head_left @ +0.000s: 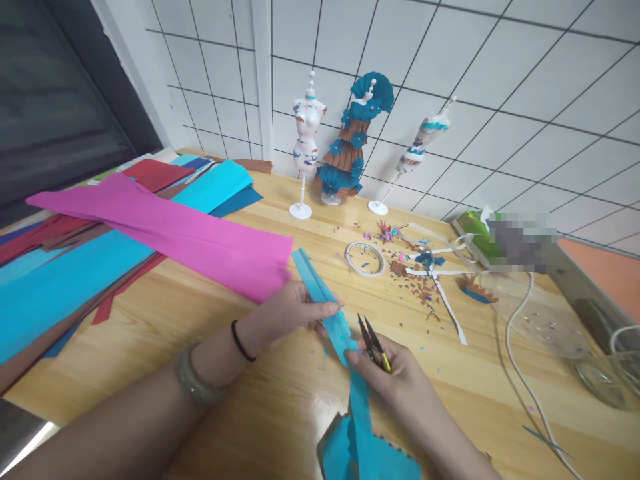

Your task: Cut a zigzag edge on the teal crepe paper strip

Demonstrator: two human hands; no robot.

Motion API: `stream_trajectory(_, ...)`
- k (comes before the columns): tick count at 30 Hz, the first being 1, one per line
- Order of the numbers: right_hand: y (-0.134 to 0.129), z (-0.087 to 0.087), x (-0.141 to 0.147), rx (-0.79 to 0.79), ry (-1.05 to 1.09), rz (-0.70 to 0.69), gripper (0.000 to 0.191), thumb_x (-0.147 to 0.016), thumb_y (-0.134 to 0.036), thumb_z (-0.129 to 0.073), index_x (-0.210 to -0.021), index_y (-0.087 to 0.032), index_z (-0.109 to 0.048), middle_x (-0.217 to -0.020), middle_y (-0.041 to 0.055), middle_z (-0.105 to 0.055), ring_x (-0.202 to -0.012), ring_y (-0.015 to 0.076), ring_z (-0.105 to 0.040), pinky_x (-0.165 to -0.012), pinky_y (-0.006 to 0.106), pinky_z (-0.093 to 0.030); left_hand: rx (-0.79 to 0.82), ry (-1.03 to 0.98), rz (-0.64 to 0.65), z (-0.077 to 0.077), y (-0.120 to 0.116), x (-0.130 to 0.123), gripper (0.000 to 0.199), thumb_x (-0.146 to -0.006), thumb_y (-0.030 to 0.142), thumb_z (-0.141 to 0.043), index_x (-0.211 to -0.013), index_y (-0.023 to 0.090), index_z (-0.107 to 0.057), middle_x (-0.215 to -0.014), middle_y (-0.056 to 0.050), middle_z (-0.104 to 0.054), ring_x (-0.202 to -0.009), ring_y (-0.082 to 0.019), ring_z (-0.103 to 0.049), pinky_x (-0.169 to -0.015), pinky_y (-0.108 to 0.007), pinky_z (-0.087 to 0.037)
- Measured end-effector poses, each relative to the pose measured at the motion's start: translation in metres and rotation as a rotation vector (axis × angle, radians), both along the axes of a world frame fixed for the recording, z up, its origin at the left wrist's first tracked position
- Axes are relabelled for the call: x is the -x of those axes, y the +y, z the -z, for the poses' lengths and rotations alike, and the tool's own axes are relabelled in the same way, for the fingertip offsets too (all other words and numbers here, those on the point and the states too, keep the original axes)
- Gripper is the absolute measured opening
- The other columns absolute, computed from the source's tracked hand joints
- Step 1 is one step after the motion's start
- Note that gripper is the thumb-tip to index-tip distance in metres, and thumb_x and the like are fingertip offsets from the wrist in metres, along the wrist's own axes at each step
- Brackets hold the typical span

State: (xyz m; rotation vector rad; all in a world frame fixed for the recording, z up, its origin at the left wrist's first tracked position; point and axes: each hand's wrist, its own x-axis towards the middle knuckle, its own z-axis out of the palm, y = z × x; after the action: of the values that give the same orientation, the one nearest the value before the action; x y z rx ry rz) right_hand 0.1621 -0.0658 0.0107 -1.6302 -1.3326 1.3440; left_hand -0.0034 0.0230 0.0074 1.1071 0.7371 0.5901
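A long folded blue paper strip (327,301) runs between both hands. My left hand (300,307) pinches its upper part, thumb on top. Lower down, my right hand (387,367) grips the same strip between thumb and fingers, and also holds small black scissors (373,343) with yellow on the handle, blades pointing up and slightly parted. Below my right hand the strip hangs toward a wider blue paper piece (395,460) with a scalloped edge at the bottom of the view.
Pink paper (200,237) lies over coloured sheets at left. Behind stand two bare mannequins (306,133) (425,143) and a paper-dressed one (350,143). A tape roll (365,259), scraps (423,287) and a white cable (513,347) are at right.
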Motion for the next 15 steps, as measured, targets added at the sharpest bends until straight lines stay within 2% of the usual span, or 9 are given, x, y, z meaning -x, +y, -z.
stream_trajectory(5,0.002,-0.002,-0.002,0.006,0.113,-0.084,0.028,-0.078,-0.045,-0.055,-0.074,-0.017,-0.052,-0.064,-0.0023,-0.046,-0.058,0.0118,-0.040,-0.054,0.022,-0.031,0.017,0.034,0.075,0.004,0.002,0.003,0.032,-0.068,0.032,-0.067,-0.091,0.010,-0.062,-0.073,-0.005,-0.066,-0.055,-0.010,-0.058,-0.055,-0.024,-0.047)
stream_trajectory(8,0.001,-0.005,-0.003,0.099,0.208,-0.099,0.035,-0.083,-0.051,-0.044,-0.073,-0.018,-0.048,-0.051,-0.0072,-0.032,-0.044,0.0079,-0.026,-0.041,0.021,-0.020,0.041,0.019,0.126,0.008,0.003,0.005,0.048,-0.064,0.025,-0.071,-0.107,0.013,-0.056,-0.079,-0.005,-0.067,-0.064,-0.013,-0.061,-0.063,-0.027,-0.048)
stream_trajectory(10,0.000,-0.006,-0.004,0.142,0.223,-0.103,0.040,-0.087,-0.053,-0.035,-0.068,-0.019,-0.043,-0.047,-0.0092,-0.023,-0.040,0.0075,-0.018,-0.039,0.022,-0.013,0.029,0.015,0.138,0.010,0.003,0.006,0.055,-0.062,0.023,-0.073,-0.112,0.012,-0.053,-0.083,-0.007,-0.068,-0.073,-0.016,-0.063,-0.068,-0.029,-0.048)
stream_trajectory(15,-0.003,-0.008,-0.005,0.203,0.211,-0.171,0.041,-0.089,-0.050,-0.030,-0.063,-0.020,-0.037,-0.048,-0.0089,-0.023,-0.042,0.0078,-0.019,-0.039,0.023,-0.015,-0.058,0.080,0.151,0.010,0.002,0.006,0.060,-0.063,0.021,-0.071,-0.118,0.012,-0.049,-0.091,-0.009,-0.067,-0.083,-0.020,-0.062,-0.074,-0.033,-0.048)
